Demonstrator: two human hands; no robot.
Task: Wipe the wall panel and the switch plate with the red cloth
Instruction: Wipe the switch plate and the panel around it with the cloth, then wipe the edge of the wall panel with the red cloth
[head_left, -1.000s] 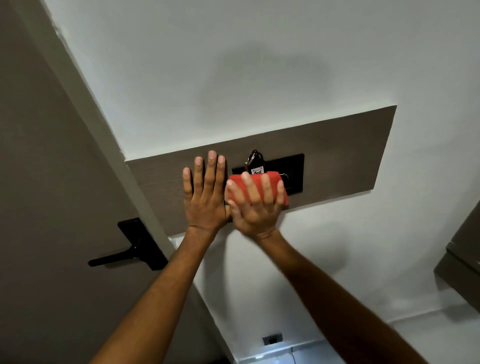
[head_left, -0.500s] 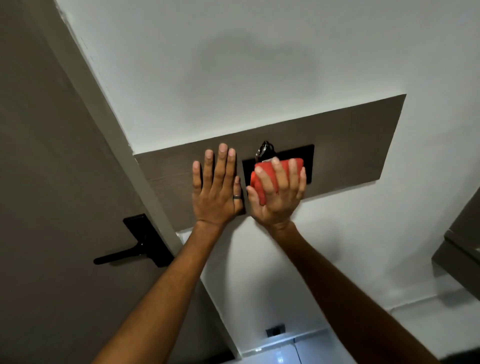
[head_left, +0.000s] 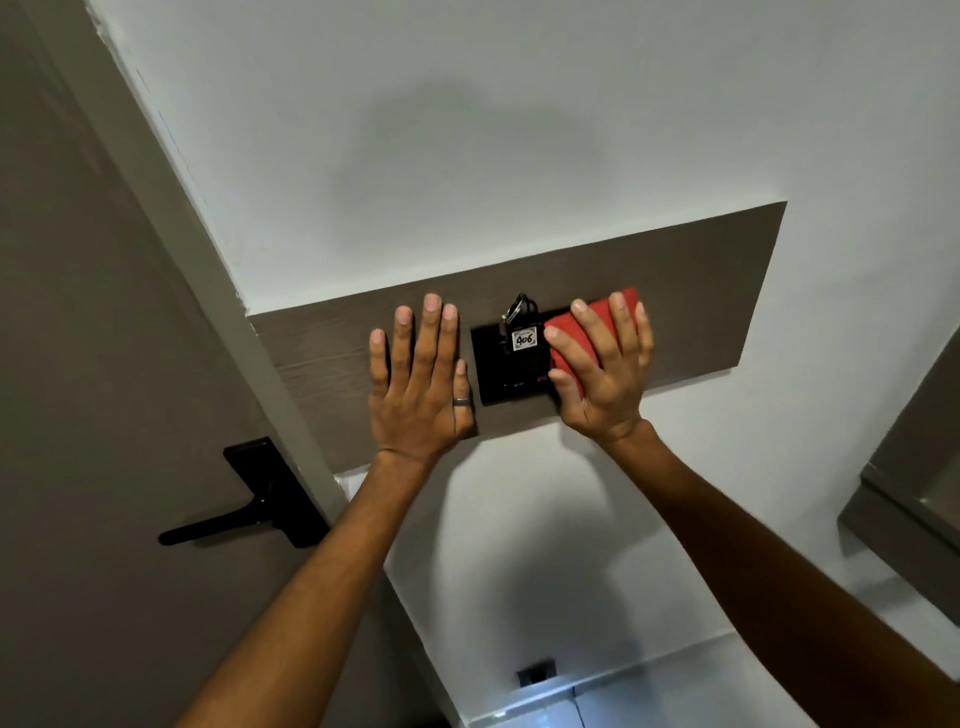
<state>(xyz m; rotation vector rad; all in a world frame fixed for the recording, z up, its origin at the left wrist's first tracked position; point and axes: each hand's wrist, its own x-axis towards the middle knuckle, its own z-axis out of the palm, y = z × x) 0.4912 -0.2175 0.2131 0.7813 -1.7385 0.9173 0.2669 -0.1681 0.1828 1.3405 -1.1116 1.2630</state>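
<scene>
From the head view, your right hand presses the folded red cloth flat against the right end of the black switch plate, fingers spread over it so the pressure stays even. Your left hand lies open and empty on the brown wall panel, just left of the plate, likely to steady you. A key tag hangs on the plate beside the cloth; wipe around it. The door handle sits far left.
</scene>
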